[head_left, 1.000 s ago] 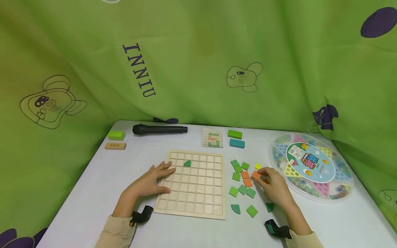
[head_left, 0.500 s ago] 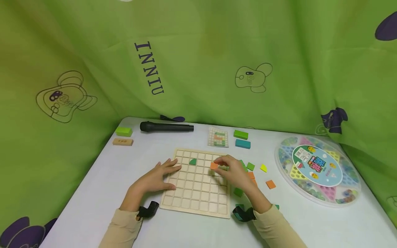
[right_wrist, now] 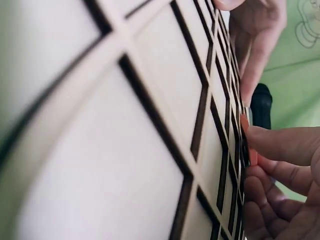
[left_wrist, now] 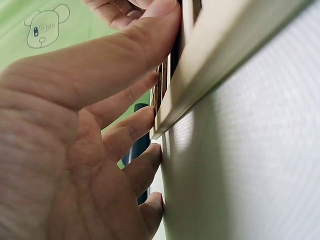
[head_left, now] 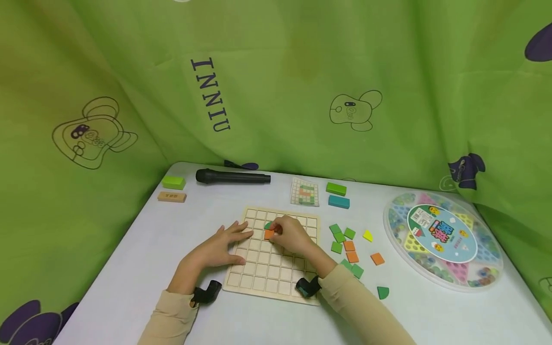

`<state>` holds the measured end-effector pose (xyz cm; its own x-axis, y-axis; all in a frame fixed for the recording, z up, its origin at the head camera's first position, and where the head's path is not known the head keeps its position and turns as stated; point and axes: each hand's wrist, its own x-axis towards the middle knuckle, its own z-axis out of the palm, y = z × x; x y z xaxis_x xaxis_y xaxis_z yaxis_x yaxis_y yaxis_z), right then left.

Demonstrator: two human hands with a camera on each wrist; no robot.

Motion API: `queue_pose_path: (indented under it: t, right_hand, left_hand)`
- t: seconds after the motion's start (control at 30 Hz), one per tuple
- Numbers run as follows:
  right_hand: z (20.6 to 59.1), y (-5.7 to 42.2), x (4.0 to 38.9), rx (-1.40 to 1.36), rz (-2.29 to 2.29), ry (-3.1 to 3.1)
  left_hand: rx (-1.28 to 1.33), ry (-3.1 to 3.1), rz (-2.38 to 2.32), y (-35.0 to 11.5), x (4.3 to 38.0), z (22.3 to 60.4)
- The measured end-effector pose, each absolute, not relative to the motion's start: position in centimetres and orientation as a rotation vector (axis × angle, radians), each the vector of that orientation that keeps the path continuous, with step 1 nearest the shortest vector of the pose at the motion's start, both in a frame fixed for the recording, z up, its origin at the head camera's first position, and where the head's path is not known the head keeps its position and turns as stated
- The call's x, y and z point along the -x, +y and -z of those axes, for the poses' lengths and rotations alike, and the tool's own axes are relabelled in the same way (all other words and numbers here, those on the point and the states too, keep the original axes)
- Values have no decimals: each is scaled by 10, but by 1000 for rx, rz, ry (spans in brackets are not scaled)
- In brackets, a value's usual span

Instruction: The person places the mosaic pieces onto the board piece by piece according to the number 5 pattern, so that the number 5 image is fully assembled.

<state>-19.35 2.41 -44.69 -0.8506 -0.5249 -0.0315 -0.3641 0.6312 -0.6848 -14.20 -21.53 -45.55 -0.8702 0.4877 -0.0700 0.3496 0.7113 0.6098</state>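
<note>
A wooden grid board [head_left: 267, 270] lies on the white table. My right hand [head_left: 293, 235] pinches an orange square tile [head_left: 269, 234] between thumb and fingers at the board's upper left area. Just beyond that tile sits a green quarter-round tile [head_left: 268, 224], partly hidden by the fingers. In the right wrist view the orange tile [right_wrist: 248, 140] tilts against the grid, its lower edge near a cell. My left hand [head_left: 217, 247] rests on the board's left edge with fingers spread; in the left wrist view its thumb touches the board's rim [left_wrist: 200, 60].
Several green tiles [head_left: 336, 247], orange tiles [head_left: 352, 257] and a yellow piece [head_left: 367, 235] lie right of the board. Behind are a pattern card [head_left: 304, 192], a black microphone [head_left: 233, 177] and small blocks [head_left: 339, 201]. A round marble game box [head_left: 444, 239] stands at right.
My right hand has picked up an orange tile from the loose pieces and carried it left over the board to below the green quarter-round. The left hand stays on the board's edge.
</note>
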Motion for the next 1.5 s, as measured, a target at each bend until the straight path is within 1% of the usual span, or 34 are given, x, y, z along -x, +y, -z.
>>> queue_pose_path:
  t: [0.3, 0.5, 0.6, 0.73, 0.97, 1.13, 1.27, 1.37, 1.5]
  right_hand:
    - [447, 20, 193, 715, 972, 2656]
    - [443, 37, 184, 681, 1091, 2621]
    - [439, 55, 176, 639, 1163, 2640]
    - [434, 90, 162, 596, 1231, 2669]
    - [437, 167, 143, 571, 1188, 2814]
    - [444, 209, 137, 450, 1132, 2866]
    - [450, 224, 136, 394, 1047, 2876]
    - [456, 228, 137, 421, 1014, 2878]
    - [463, 228, 138, 523, 974, 2911]
  left_hand:
    - [-669, 2695, -878, -213, 142, 452]
    - [-660, 2695, -877, -213, 142, 453]
    - [-647, 2697, -876, -214, 142, 454]
    - [-646, 2704, -870, -213, 143, 456]
    - [-642, 2690, -878, -213, 144, 457]
    - [-625, 2693, -886, -214, 143, 457]
    - [-626, 2692, -891, -213, 143, 457]
    - [-628, 2688, -888, -213, 144, 458]
    - [-622, 2691, -877, -214, 145, 458]
